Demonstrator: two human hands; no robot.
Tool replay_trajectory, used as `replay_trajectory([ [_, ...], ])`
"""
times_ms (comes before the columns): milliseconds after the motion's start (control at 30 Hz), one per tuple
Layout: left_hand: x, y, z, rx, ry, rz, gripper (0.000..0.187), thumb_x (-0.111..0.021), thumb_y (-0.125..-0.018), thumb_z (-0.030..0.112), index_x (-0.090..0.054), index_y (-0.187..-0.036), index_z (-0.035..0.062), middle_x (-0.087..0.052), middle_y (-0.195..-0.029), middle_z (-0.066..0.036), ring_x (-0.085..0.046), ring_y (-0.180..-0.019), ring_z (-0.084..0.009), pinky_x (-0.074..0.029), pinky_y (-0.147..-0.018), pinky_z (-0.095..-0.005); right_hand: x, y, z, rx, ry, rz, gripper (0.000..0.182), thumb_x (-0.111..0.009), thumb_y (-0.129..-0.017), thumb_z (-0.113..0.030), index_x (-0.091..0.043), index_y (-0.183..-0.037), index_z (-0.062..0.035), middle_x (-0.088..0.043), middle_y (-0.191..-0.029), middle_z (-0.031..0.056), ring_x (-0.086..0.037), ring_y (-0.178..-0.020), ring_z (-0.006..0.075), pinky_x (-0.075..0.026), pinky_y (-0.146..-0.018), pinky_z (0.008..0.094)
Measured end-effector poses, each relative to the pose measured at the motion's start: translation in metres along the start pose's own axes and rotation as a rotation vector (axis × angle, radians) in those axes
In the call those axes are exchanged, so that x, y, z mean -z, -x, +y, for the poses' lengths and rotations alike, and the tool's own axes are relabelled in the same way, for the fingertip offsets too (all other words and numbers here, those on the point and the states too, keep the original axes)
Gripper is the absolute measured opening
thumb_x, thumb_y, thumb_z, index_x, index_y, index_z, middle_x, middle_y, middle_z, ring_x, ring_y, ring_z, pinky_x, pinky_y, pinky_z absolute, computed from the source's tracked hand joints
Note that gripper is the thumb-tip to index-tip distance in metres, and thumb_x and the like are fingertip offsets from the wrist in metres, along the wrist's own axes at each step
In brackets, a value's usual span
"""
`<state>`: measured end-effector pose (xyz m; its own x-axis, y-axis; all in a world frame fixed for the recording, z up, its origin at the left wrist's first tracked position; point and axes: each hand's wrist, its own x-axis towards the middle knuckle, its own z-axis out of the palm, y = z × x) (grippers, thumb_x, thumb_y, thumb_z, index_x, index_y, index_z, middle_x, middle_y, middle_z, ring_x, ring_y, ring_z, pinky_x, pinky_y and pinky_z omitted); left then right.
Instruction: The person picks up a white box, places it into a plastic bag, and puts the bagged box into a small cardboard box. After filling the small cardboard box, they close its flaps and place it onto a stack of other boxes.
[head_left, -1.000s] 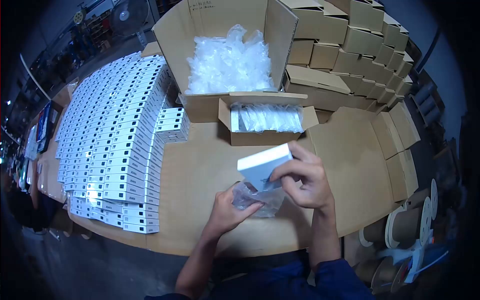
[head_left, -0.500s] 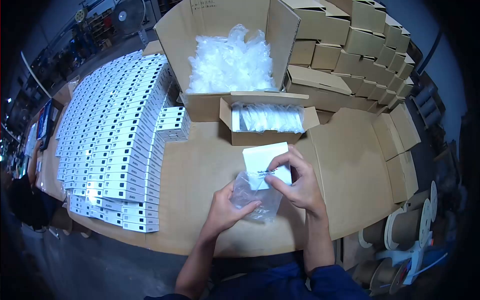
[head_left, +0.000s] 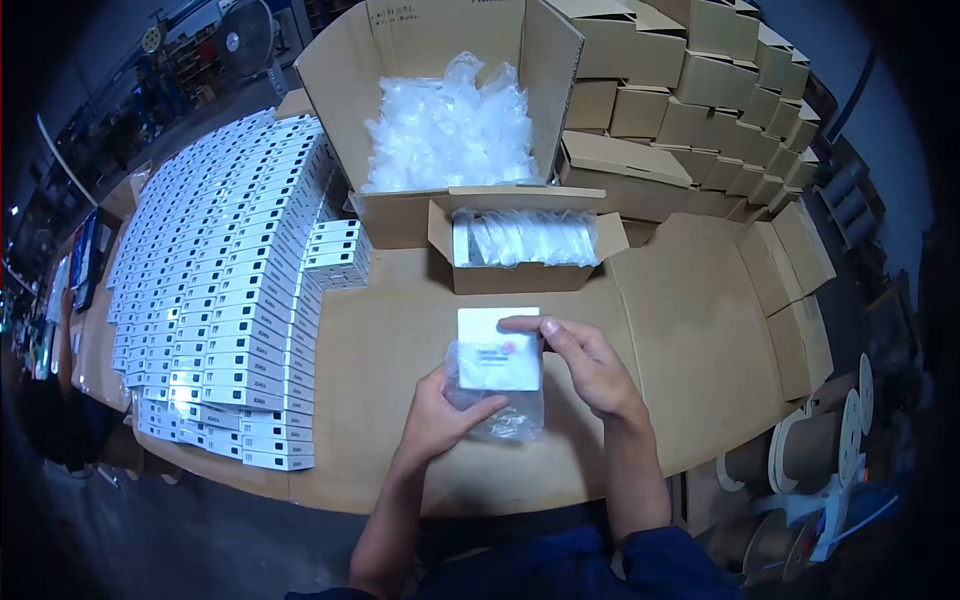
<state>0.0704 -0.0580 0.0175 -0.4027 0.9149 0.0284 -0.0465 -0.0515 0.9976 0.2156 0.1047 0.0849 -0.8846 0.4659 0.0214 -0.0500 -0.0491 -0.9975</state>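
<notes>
A small flat white box [head_left: 497,350] with printed marks sits partly inside a clear plastic bag [head_left: 510,424], its upper part sticking out of the mouth. My left hand [head_left: 437,415] grips the bag and the box's lower left side, thumb across the front. At the upper right corner is my right hand [head_left: 592,368], its index finger stretched over the top of the box. The other right fingers are partly hidden. Beyond the hands stands an open carton [head_left: 525,281] with a row of bagged white boxes [head_left: 530,238].
Stacked white boxes [head_left: 215,290] fill the table's left side. Behind stands a large carton [head_left: 400,218] of clear plastic bags [head_left: 450,130]. Brown cartons [head_left: 715,85] pile up at the back right, and an open flattened carton [head_left: 690,300] lies right. Another person's arm [head_left: 66,335] shows far left.
The white box has gone from tilted to straight and sits deeper in the bag. My right hand has loosened its pinch, and its index finger now stretches across the box's top.
</notes>
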Motion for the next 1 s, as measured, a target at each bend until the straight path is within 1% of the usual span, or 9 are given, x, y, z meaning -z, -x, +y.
replay_trajectory([
  [100, 0.006, 0.003, -0.021, 0.164, 0.526, 0.046, 0.04, -0.061, -0.107, 0.026, -0.06, -0.133, -0.0044, -0.07, -0.121, -0.011, -0.066, -0.112, -0.015, -0.052, -0.098, -0.0323, 0.007, 0.0, 0.003, -0.016, 0.043, -0.1, 0.043, -0.042, -0.114, -0.027, -0.068, -0.128, 0.0036, -0.068, -0.128, 0.0118, -0.059, -0.123, 0.0202, -0.042, -0.111, 0.0348],
  [133, 0.007, 0.004, -0.027, 0.14, 0.463, 0.039, 0.045, -0.045, -0.113, 0.032, -0.058, -0.135, -0.0045, -0.069, -0.124, -0.011, -0.065, -0.112, -0.0155, -0.052, -0.099, -0.0321, 0.01, 0.0, 0.008, 0.009, 0.002, -0.129, 0.039, -0.049, -0.111, -0.022, -0.06, -0.138, 0.0031, -0.067, -0.129, 0.0141, -0.059, -0.124, 0.0213, -0.042, -0.112, 0.0355],
  [267, 0.002, 0.006, -0.04, 0.093, 0.449, 0.142, 0.044, -0.045, -0.113, 0.031, -0.057, -0.136, -0.0048, -0.069, -0.121, -0.011, -0.065, -0.109, -0.0149, -0.052, -0.097, -0.0312, -0.008, 0.011, 0.026, 0.092, -0.432, 0.172, 0.058, -0.068, -0.101, -0.01, -0.041, -0.151, 0.0007, -0.068, -0.124, 0.0178, -0.061, -0.121, 0.0194, -0.047, -0.107, 0.0338],
  [367, 0.006, 0.007, -0.048, 0.052, 0.368, 0.123, 0.046, -0.045, -0.113, 0.034, -0.055, -0.136, -0.0045, -0.068, -0.126, -0.012, -0.066, -0.114, -0.0195, -0.051, -0.101, -0.0349, -0.004, 0.022, 0.069, -0.09, -0.64, 0.186, 0.042, -0.068, -0.101, -0.01, -0.052, -0.138, 0.002, -0.069, -0.121, 0.0153, -0.065, -0.112, 0.0168, -0.052, -0.101, 0.0317],
  [433, 0.004, 0.005, -0.047, -0.01, 0.345, 0.127, 0.044, -0.043, -0.114, 0.03, -0.056, -0.137, -0.0047, -0.067, -0.126, -0.011, -0.062, -0.116, -0.0163, -0.048, -0.104, -0.0334, -0.017, 0.024, 0.086, -0.03, -0.859, 0.197, 0.02, -0.065, -0.102, -0.007, -0.062, -0.119, 0.0022, -0.07, -0.109, 0.0107, -0.066, -0.102, 0.0152, -0.055, -0.094, 0.0316],
  [600, 0.003, 0.006, -0.042, -0.089, 0.204, 0.139, 0.049, -0.036, -0.115, 0.03, -0.051, -0.145, -0.0057, -0.063, -0.136, -0.014, -0.058, -0.123, -0.0185, -0.042, -0.111, -0.0345, -0.022, 0.026, 0.106, 0.033, -0.802, 0.324, 0.011, -0.064, -0.103, -0.007, -0.066, -0.111, -0.0013, -0.072, -0.107, 0.012, -0.069, -0.103, 0.0191, -0.054, -0.098, 0.0364],
  [767, 0.0, 0.002, -0.017, -0.263, 0.006, 0.09, 0.053, -0.033, -0.115, 0.031, -0.044, -0.152, -0.0058, -0.059, -0.143, -0.017, -0.058, -0.127, -0.0262, -0.043, -0.112, -0.0389, -0.025, 0.027, 0.091, 0.165, -0.776, 0.29, 0.012, -0.065, -0.102, -0.008, -0.067, -0.111, -0.0009, -0.07, -0.119, 0.0203, -0.064, -0.117, 0.0258, -0.048, -0.107, 0.0399],
  [900, -0.001, 0.003, -0.025, -0.276, 0.172, -0.009, 0.055, -0.03, -0.115, 0.032, -0.033, -0.158, -0.0025, -0.054, -0.144, -0.024, -0.056, -0.131, -0.0303, -0.043, -0.113, -0.0431, -0.021, 0.026, 0.092, 0.2, -0.786, 0.24, 0.018, -0.066, -0.101, -0.008, -0.065, -0.116, 0.0006, -0.069, -0.124, 0.021, -0.065, -0.116, 0.0249, -0.048, -0.108, 0.0385],
  [1000, -0.01, 0.004, -0.025, -0.253, 0.316, 0.088, 0.056, -0.031, -0.115, 0.032, -0.036, -0.155, -0.0071, -0.057, -0.141, -0.023, -0.056, -0.131, -0.0292, -0.042, -0.114, -0.042, -0.024, 0.026, 0.078, 0.184, -0.75, 0.237, 0.032, -0.073, -0.097, -0.007, -0.061, -0.125, 0.0016, -0.068, -0.125, 0.0188, -0.065, -0.117, 0.0232, -0.049, -0.106, 0.0365],
])
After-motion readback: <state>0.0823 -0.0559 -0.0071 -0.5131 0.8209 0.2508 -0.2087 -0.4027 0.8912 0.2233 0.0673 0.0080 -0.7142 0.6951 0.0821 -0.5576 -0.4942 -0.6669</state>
